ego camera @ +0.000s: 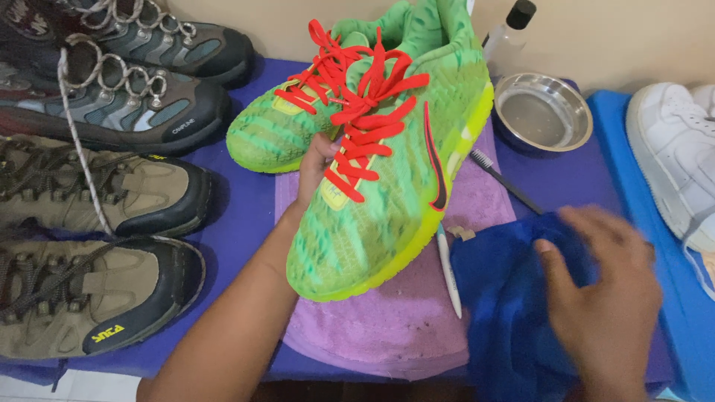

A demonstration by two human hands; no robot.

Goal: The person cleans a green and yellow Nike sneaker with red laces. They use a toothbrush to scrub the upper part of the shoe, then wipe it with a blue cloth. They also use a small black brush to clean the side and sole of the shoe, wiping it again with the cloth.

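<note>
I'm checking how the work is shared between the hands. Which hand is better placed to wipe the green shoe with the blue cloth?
Probably the right hand: it already rests on the blue cloth beside the green shoe. The left hand is busy gripping that shoe at its red laces.

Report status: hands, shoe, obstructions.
Left hand grips green shoe, tilted on purple towel. Right hand on blue cloth. Brush alongside.
</note>
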